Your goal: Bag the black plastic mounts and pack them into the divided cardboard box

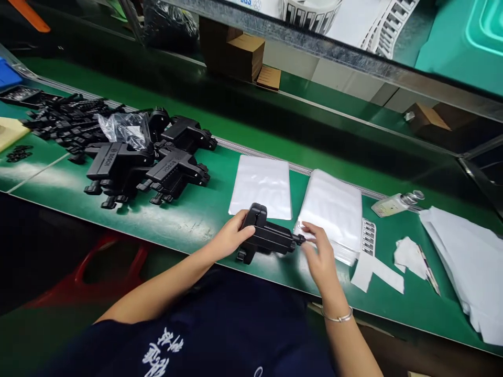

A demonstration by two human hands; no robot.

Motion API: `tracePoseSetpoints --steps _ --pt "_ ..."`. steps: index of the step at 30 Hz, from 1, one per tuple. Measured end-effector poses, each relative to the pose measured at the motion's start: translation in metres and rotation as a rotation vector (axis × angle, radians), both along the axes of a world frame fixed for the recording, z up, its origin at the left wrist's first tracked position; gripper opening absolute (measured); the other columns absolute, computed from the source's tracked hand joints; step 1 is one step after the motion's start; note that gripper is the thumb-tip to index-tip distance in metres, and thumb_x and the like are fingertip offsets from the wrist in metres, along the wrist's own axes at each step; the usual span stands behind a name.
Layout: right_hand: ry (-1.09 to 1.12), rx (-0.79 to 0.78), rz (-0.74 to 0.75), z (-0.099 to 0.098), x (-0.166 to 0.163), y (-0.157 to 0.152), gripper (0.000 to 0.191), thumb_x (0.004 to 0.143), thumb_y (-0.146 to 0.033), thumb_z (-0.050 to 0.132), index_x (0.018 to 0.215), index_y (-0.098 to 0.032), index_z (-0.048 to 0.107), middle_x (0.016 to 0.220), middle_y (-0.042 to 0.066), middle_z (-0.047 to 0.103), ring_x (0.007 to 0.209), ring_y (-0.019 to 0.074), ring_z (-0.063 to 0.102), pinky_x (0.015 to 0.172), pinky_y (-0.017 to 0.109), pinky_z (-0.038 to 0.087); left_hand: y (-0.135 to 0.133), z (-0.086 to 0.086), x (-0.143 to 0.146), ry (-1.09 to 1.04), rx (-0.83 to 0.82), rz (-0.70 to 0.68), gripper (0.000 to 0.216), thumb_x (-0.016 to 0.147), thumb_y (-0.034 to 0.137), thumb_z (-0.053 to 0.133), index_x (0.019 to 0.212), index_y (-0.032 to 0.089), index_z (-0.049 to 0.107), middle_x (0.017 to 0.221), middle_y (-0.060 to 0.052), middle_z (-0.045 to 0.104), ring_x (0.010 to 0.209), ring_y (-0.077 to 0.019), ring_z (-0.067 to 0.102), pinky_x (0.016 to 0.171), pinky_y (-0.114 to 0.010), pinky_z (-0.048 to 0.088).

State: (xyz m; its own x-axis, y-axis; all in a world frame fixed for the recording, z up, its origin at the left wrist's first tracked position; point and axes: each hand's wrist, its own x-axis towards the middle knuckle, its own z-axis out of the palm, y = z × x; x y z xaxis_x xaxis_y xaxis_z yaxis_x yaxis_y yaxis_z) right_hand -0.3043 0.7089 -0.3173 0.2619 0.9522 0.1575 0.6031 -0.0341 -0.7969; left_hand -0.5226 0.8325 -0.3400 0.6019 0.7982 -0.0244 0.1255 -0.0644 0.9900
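My left hand (pixel 231 236) is closed round the back end of a black plastic holder (pixel 266 236) that rests near the front edge of the green bench (pixel 188 214). At the holder's right tip, my right hand (pixel 319 252) has its fingers spread and touches the lower edge of a stack of clear plastic bags (pixel 333 212). I cannot tell if it pinches a bag. A second, flatter clear bag stack (pixel 262 186) lies just behind the holder.
A pile of black holders (pixel 157 162) with a crumpled bag lies at left, smaller black parts (pixel 66 118) beyond it. Right of the bags are a label strip (pixel 368 236), white paper pieces (pixel 408 256), white sheets (pixel 467 256) and a small bottle (pixel 395 204). Cardboard boxes (pixel 236 52) stand behind.
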Motion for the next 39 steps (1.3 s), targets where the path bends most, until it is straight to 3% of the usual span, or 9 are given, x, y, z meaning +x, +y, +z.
tracePoseSetpoints --steps 3,7,15,19,23,27,30,36,39 --pt "0.619 -0.304 -0.103 -0.010 0.005 0.004 0.062 0.085 -0.074 0.041 0.096 -0.017 0.062 0.055 0.000 0.056 0.043 0.0136 0.047 0.045 0.028 0.042 0.003 0.002 -0.009 0.044 0.136 -0.035 0.063 0.078 0.066 0.054 0.117 0.016 0.050 0.103 -0.008 0.061 0.094 -0.0267 0.058 0.084 -0.036 0.045" --pt "0.939 -0.315 -0.070 -0.015 0.005 0.009 0.047 0.076 -0.064 0.063 0.088 -0.019 0.059 0.048 -0.007 0.045 0.039 0.0077 0.036 0.042 0.022 0.036 0.007 0.003 -0.015 0.099 0.209 -0.110 0.069 0.069 0.062 0.066 0.120 0.017 0.050 0.108 -0.008 0.062 0.095 -0.0279 0.058 0.086 -0.037 0.045" --pt "-0.316 0.316 0.224 -0.005 0.014 -0.001 0.024 0.092 -0.030 0.056 0.115 -0.023 0.058 0.094 0.009 0.067 0.083 0.0213 0.065 0.069 0.036 0.056 0.015 -0.005 0.001 -0.172 -0.410 -0.047 0.061 0.077 0.062 0.060 0.112 0.012 0.057 0.100 -0.012 0.066 0.096 -0.0280 0.061 0.085 -0.038 0.047" --pt "-0.444 0.449 0.218 -0.011 0.023 0.002 0.041 0.091 -0.014 0.054 0.131 -0.026 0.048 0.105 0.010 0.063 0.098 0.0225 0.064 0.076 0.039 0.060 0.022 0.002 -0.010 -0.074 0.050 -0.170 0.054 0.071 0.039 0.075 0.117 0.018 0.057 0.117 -0.011 0.064 0.111 -0.0297 0.059 0.095 -0.042 0.047" --pt "-0.448 0.504 0.138 -0.027 0.027 0.005 0.053 0.088 -0.009 0.058 0.135 -0.027 0.043 0.108 0.009 0.063 0.099 0.0224 0.064 0.075 0.039 0.061 0.023 0.003 -0.019 -0.051 0.710 -0.252 0.050 0.085 0.014 0.056 0.133 0.024 0.046 0.132 -0.010 0.060 0.129 -0.0241 0.051 0.114 -0.048 0.033" --pt "-0.499 0.553 0.089 -0.041 0.025 0.006 0.059 0.085 -0.007 0.061 0.137 -0.028 0.043 0.108 0.008 0.065 0.098 0.0225 0.065 0.075 0.040 0.061 0.020 0.003 -0.021 -0.071 1.005 -0.251 0.057 0.086 0.003 0.045 0.138 0.026 0.039 0.132 -0.008 0.062 0.130 -0.0200 0.051 0.118 -0.051 0.023" --pt "-0.566 0.587 0.109 -0.037 0.024 0.006 0.058 0.086 -0.006 0.058 0.138 -0.026 0.043 0.108 0.009 0.065 0.098 0.0219 0.065 0.078 0.039 0.061 0.018 0.009 -0.023 -0.034 0.909 -0.245 0.050 0.087 0.009 0.048 0.133 0.025 0.044 0.129 -0.008 0.064 0.127 -0.0211 0.055 0.118 -0.052 0.023" --pt "-0.733 0.635 0.351 0.002 0.015 -0.005 0.046 0.089 -0.015 0.057 0.135 -0.017 0.049 0.099 0.013 0.067 0.088 0.0226 0.064 0.070 0.035 0.057 0.016 0.014 -0.026 -0.064 0.131 -0.129 0.064 0.074 0.062 0.066 0.121 0.018 0.057 0.112 -0.011 0.067 0.103 -0.0308 0.063 0.086 -0.041 0.051" --pt "-0.594 0.594 0.460 0.013 0.004 -0.009 0.030 0.092 -0.024 0.051 0.121 -0.021 0.058 0.084 0.007 0.066 0.069 0.0184 0.060 0.060 0.032 0.050 0.013 0.011 -0.026 -0.157 -0.023 -0.099 0.075 0.073 0.076 0.057 0.116 0.014 0.059 0.102 -0.012 0.066 0.090 -0.0279 0.064 0.074 -0.035 0.051"
